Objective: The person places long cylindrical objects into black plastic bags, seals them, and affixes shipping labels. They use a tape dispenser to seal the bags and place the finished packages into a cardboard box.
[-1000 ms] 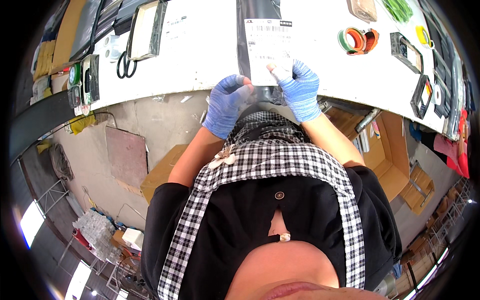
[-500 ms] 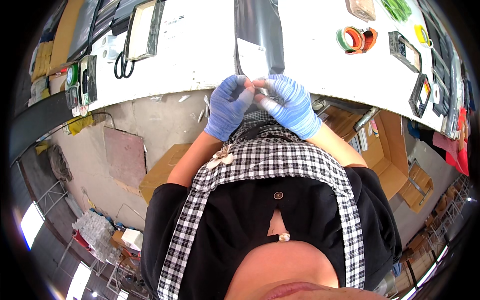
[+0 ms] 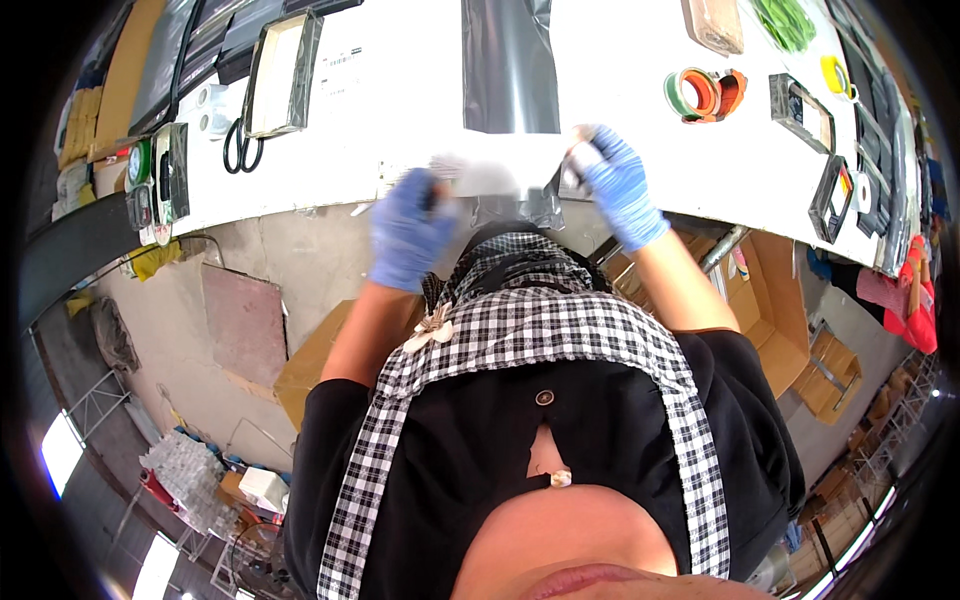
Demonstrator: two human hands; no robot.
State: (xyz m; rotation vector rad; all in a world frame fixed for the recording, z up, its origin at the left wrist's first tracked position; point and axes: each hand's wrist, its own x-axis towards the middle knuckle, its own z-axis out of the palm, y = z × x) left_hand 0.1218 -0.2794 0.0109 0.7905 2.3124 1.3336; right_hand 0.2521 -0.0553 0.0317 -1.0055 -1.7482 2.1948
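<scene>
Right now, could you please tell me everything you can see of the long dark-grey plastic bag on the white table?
The long dark-grey plastic bag looks glossy, with pale reflections. It lies lengthwise on the white table, its far end cut off by the picture's upper edge. A white paper sheet crosses in front of it; below this, its wrinkled near end overhangs the table's edge. The blue-gloved left hand and blue-gloved right hand flank it; blur hides whether either touches it.
</scene>
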